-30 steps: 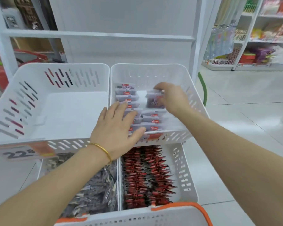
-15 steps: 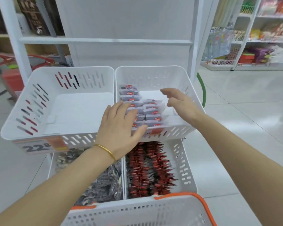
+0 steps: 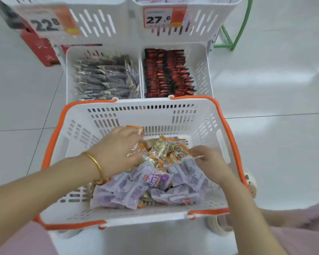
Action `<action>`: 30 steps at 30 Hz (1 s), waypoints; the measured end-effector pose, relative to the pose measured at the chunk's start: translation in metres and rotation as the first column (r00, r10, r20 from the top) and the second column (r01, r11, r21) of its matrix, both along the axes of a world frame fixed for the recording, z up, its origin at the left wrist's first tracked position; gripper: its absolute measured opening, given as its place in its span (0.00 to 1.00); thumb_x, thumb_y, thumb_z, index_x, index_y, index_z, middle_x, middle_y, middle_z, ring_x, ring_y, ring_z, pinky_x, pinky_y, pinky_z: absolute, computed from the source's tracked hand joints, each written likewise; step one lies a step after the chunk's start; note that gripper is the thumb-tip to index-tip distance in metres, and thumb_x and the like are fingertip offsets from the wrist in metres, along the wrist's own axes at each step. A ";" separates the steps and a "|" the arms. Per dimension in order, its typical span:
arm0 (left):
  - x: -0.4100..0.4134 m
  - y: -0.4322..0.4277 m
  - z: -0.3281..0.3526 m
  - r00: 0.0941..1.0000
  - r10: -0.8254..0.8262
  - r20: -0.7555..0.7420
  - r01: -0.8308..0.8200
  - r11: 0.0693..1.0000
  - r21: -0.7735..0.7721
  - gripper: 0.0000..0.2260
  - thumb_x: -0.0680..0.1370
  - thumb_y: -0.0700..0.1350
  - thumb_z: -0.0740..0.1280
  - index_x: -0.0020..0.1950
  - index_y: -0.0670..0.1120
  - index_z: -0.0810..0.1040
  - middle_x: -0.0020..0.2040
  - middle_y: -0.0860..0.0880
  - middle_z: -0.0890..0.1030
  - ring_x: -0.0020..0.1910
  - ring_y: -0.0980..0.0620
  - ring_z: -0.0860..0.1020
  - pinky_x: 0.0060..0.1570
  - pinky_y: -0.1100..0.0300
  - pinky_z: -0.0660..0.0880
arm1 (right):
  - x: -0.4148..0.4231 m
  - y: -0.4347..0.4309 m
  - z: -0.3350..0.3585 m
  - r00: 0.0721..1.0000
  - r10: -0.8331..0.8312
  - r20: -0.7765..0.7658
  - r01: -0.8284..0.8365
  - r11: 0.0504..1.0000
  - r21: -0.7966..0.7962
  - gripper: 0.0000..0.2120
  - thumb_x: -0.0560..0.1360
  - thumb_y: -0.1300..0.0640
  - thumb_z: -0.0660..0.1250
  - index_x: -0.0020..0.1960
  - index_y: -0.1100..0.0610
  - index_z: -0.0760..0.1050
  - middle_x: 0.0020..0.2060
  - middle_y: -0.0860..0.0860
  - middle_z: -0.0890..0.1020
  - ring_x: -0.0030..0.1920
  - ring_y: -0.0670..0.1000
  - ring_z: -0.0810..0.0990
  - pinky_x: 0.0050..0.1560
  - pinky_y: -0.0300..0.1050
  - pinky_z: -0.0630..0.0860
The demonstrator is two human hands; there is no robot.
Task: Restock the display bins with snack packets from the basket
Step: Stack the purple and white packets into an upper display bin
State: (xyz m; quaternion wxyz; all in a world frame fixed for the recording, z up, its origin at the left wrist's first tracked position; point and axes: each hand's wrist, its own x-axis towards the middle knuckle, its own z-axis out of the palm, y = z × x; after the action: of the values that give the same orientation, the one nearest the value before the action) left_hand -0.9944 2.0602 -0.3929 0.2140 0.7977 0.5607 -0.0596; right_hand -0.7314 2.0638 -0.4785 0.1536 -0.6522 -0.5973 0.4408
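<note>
A white basket (image 3: 155, 116) with orange handles sits in front of me, holding purple snack packets (image 3: 151, 188) near me and gold-and-orange packets (image 3: 162, 150) behind them. My left hand (image 3: 118, 150), with a gold bangle on the wrist, lies over the gold packets, fingers curled into the pile. My right hand (image 3: 208, 159) pinches the edge of a purple packet (image 3: 190, 168) at the pile's right side. The upper display bins (image 3: 197, 21) show only their slotted fronts and price tags at the top edge.
Below the tagged bins, two lower bins hold dark grey packets (image 3: 103, 80) on the left and red-black packets (image 3: 168, 74) on the right. A green metal frame (image 3: 236, 34) stands at the upper right. Pale floor tiles surround everything.
My view has dropped from the upper bins down to the basket. Both hands left the upper right bin and now reach into the basket's packets.
</note>
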 end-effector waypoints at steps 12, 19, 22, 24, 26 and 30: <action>0.017 -0.029 -0.023 0.992 -0.119 -0.029 0.120 0.992 0.030 0.19 0.80 0.50 0.59 0.71 0.50 0.66 0.72 0.52 0.62 0.71 0.51 0.56 0.70 0.59 0.52 | -0.014 -0.017 -0.066 0.884 0.329 0.333 -0.230 0.925 -0.302 0.38 0.71 0.38 0.68 0.75 0.47 0.55 0.75 0.52 0.53 0.74 0.59 0.54 0.72 0.57 0.57; 0.023 -0.025 -0.021 0.992 -0.119 -0.037 0.118 0.993 -0.016 0.19 0.80 0.49 0.58 0.72 0.51 0.64 0.72 0.52 0.61 0.71 0.51 0.55 0.69 0.57 0.56 | -0.034 -0.009 -0.068 0.730 0.532 0.428 -0.477 0.846 -0.238 0.45 0.67 0.38 0.72 0.76 0.44 0.51 0.76 0.47 0.52 0.74 0.60 0.51 0.69 0.62 0.61; 0.025 -0.024 -0.021 0.992 -0.118 -0.048 0.117 0.993 -0.029 0.20 0.80 0.49 0.58 0.72 0.51 0.63 0.73 0.52 0.59 0.72 0.51 0.54 0.70 0.56 0.56 | -0.033 -0.002 -0.072 0.677 0.563 0.473 -0.502 0.824 -0.263 0.48 0.64 0.34 0.72 0.75 0.45 0.51 0.75 0.44 0.57 0.73 0.59 0.56 0.65 0.64 0.66; 0.026 -0.025 -0.022 0.992 -0.119 -0.048 0.118 0.993 -0.033 0.20 0.80 0.50 0.58 0.72 0.51 0.63 0.73 0.52 0.59 0.71 0.51 0.54 0.70 0.56 0.56 | -0.033 -0.001 -0.075 0.650 0.563 0.511 -0.511 0.821 -0.254 0.45 0.64 0.35 0.72 0.74 0.45 0.54 0.73 0.43 0.60 0.71 0.58 0.59 0.62 0.61 0.70; 0.027 -0.024 -0.022 0.992 -0.121 -0.040 0.120 0.992 -0.030 0.20 0.80 0.50 0.58 0.72 0.51 0.63 0.73 0.52 0.59 0.71 0.51 0.54 0.69 0.56 0.56 | -0.036 -0.001 -0.077 0.614 0.542 0.574 -0.535 0.820 -0.203 0.36 0.67 0.40 0.72 0.70 0.46 0.60 0.70 0.44 0.65 0.67 0.57 0.63 0.57 0.58 0.73; 0.028 -0.023 -0.023 0.992 -0.122 -0.039 0.121 0.992 -0.024 0.20 0.80 0.50 0.58 0.72 0.52 0.63 0.73 0.53 0.60 0.71 0.51 0.54 0.70 0.56 0.56 | -0.038 -0.001 -0.083 0.561 0.518 0.646 -0.581 0.802 -0.137 0.33 0.69 0.41 0.70 0.68 0.47 0.60 0.67 0.46 0.69 0.65 0.58 0.65 0.52 0.54 0.76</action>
State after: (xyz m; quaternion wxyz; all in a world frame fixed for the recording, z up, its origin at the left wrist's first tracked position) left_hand -0.9665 2.0367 -0.4159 0.2073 0.8265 0.5148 -0.0948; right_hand -0.7693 2.0631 -0.5613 -0.1809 -0.5367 -0.8040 0.1814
